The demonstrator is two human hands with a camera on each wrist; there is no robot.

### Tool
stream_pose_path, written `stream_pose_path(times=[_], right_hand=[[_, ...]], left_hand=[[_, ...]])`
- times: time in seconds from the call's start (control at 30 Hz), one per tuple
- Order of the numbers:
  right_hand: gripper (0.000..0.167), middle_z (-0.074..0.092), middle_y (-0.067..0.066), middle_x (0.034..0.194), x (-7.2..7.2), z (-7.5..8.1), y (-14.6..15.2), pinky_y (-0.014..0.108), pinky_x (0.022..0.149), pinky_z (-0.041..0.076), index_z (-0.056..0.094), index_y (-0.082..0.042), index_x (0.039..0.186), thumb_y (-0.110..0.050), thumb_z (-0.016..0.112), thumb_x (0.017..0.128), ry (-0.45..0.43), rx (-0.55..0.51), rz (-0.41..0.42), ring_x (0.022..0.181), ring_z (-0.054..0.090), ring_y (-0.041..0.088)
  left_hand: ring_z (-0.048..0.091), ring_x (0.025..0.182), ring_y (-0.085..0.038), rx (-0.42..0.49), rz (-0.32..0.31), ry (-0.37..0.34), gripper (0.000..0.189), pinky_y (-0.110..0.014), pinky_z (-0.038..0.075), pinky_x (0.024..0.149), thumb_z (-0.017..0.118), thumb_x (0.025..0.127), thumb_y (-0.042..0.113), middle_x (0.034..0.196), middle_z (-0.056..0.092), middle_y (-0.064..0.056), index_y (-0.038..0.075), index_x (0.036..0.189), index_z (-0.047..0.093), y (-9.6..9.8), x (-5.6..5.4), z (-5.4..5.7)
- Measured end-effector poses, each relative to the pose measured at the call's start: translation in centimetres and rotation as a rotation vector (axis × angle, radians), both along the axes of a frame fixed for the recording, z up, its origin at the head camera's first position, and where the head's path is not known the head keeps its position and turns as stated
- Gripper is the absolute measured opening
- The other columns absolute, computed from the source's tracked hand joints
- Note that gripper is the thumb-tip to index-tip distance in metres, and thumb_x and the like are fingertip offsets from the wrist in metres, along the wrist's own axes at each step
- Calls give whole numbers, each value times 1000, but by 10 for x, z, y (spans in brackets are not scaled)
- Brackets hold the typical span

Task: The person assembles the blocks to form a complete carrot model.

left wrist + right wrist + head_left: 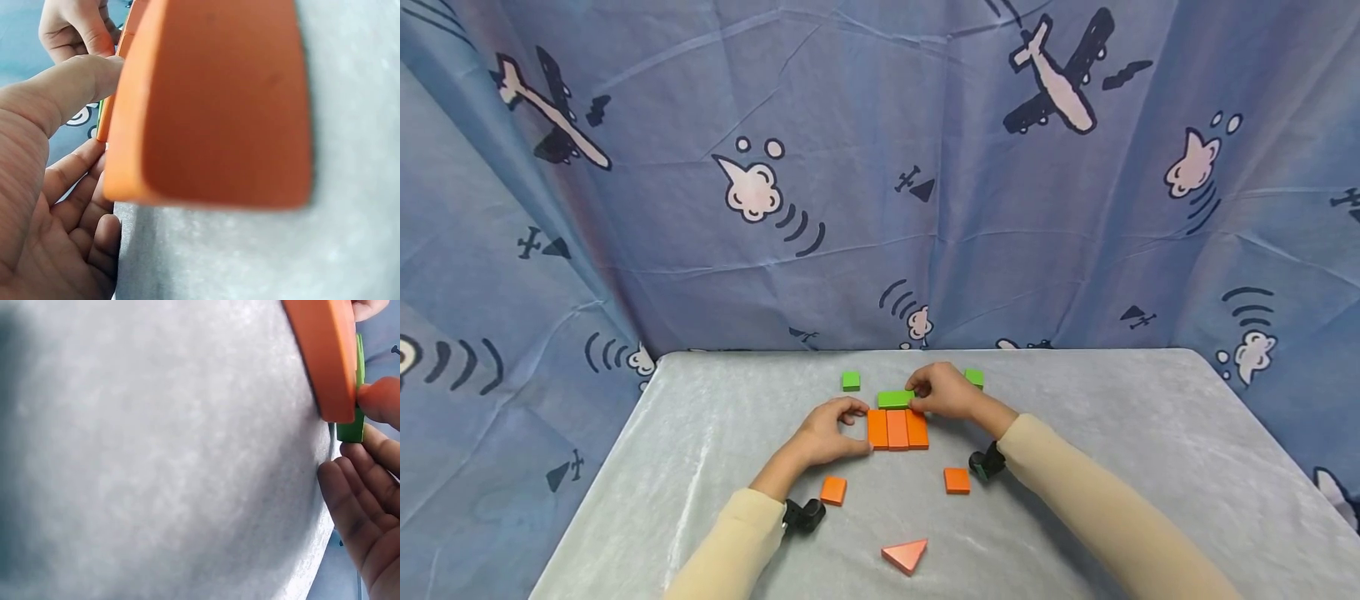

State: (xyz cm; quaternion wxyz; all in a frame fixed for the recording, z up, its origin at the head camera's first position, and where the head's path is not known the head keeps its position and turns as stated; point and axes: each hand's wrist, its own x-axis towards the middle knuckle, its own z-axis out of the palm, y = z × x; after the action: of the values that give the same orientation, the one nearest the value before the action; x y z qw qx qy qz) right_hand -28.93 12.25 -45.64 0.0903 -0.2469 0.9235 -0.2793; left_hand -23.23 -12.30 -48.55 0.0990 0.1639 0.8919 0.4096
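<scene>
Three orange blocks [897,430] lie side by side in a row on the cloth-covered table. My left hand [829,432] pinches the leftmost one between thumb, at its near end, and a finger at its far end. Just beyond the row lies a long green block [893,400]. My right hand [943,390] holds the right end of that green block between thumb and fingers; the right wrist view also shows this grip on the green block [352,430]. A large, blurred orange block [225,106] fills much of the left wrist view.
Small green blocks [851,381] [974,378] lie at the back, the right one partly behind my right hand. Small orange squares [833,490] [957,481] sit nearer, beside each wrist. A pink-orange triangle [906,555] lies in front. A patterned blue curtain [850,208] hangs behind the table.
</scene>
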Motion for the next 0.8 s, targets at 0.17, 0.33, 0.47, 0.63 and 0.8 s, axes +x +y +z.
stream_pose_path(times=[0.17, 0.33, 0.47, 0.63, 0.8], right_hand=[[22, 70, 4, 91, -2, -2, 0, 29, 75, 54, 73, -5, 99, -14, 77, 79, 11, 11, 15, 80, 60, 10], [22, 70, 3, 90, -4, -3, 0, 28, 74, 53, 73, -5, 99, -14, 77, 79, 10, 11, 26, 79, 59, 10], [22, 70, 4, 91, -4, -2, 0, 28, 75, 54, 73, -5, 99, -14, 77, 79, 6, 5, 27, 80, 60, 10], [22, 70, 3, 90, -3, -1, 0, 29, 75, 53, 73, -5, 98, -13, 77, 79, 9, 5, 34, 80, 60, 11], [21, 70, 2, 89, -3, -2, 0, 28, 75, 53, 73, -6, 98, -14, 77, 79, 5, 16, 27, 79, 59, 10]], left_hand=[[55, 99, -14, 4, 6, 3, 53, -34, 46, 87, 83, 72, 30, 115, 63, 2, 18, 119, 62, 1, 0, 0], [55, 99, -13, 6, 9, -4, 53, -34, 46, 86, 83, 72, 29, 115, 63, 2, 18, 120, 62, 1, 1, 1], [55, 99, -14, 5, 7, -1, 53, -34, 46, 86, 83, 72, 30, 115, 63, 2, 18, 120, 62, 1, 1, 2], [55, 99, -14, -2, 5, 0, 54, -34, 46, 85, 83, 72, 30, 115, 63, 2, 18, 120, 62, 0, 1, 0], [55, 99, -13, -3, 9, -5, 54, -34, 46, 86, 83, 72, 31, 116, 63, 2, 19, 120, 62, 1, 0, -1]])
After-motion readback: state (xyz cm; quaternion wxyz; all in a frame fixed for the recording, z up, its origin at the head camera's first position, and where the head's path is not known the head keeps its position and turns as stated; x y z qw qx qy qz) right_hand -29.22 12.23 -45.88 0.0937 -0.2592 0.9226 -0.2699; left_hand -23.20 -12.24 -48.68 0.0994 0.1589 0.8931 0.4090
